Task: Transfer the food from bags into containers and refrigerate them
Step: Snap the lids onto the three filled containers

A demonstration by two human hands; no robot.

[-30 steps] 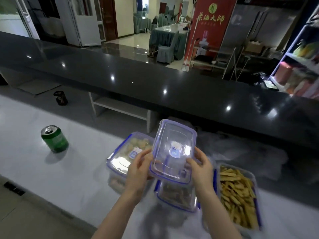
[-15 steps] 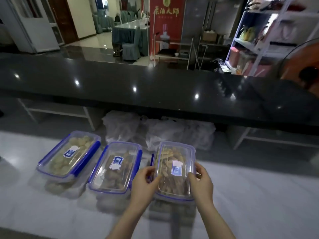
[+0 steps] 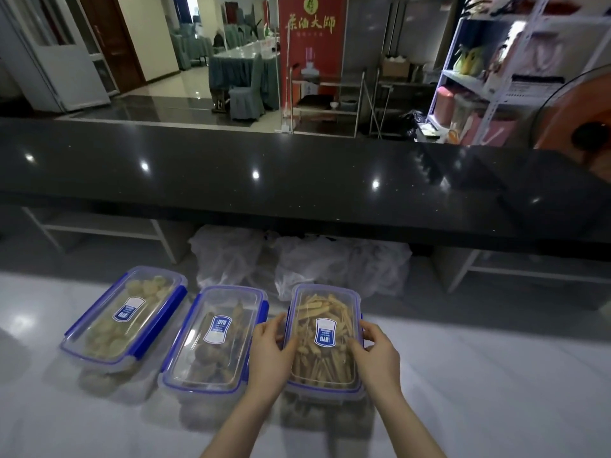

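Three clear containers with blue-trimmed lids stand in a row on the white counter (image 3: pixel 496 391). The left container (image 3: pixel 122 319) holds pale round pieces, the middle container (image 3: pixel 215 338) darker pieces, and the right container (image 3: pixel 325 335) yellow sticks under its lid. My left hand (image 3: pixel 272 352) grips the right container's left side, fingers curled over the lid's edge. Against its right side my right hand (image 3: pixel 375 353) holds the lid the same way. Crumpled clear plastic bags (image 3: pixel 297 259) lie behind the containers.
A black raised bar top (image 3: pixel 297 180) runs across behind the counter, with white shelf frames (image 3: pixel 99 226) under it. A metal rack with goods (image 3: pixel 496 77) and an orange fan (image 3: pixel 582 127) stand at the far right. A dining room lies beyond.
The lid I held up in both hands now lies on the right container of yellow sticks. My view has swung right, and the green can has left the frame.
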